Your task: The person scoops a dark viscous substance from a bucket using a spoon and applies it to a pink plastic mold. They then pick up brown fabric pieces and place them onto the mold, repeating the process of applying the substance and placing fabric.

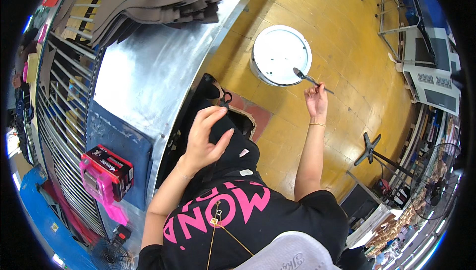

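Note:
My right hand (316,102) is closed round the thin handle of a small brush (306,76). The brush's dark head is over the top of a white round bucket (280,54), at its near right edge; I cannot tell whether it touches. My left hand (206,133) is over my black-clothed lap, thumb and fingers apart, with nothing visible between them. Just beyond its fingertips a small black loop-shaped thing (225,99) sticks up; its kind is not clear.
On my left stands a metal-topped table (148,66) with a stack of dark brown sheets (158,0), a metal rod rack (64,121), a red-and-black box (111,168) and a pink tape dispenser (96,183). A standing fan (436,180) is at right, on the yellow tiled floor (317,22).

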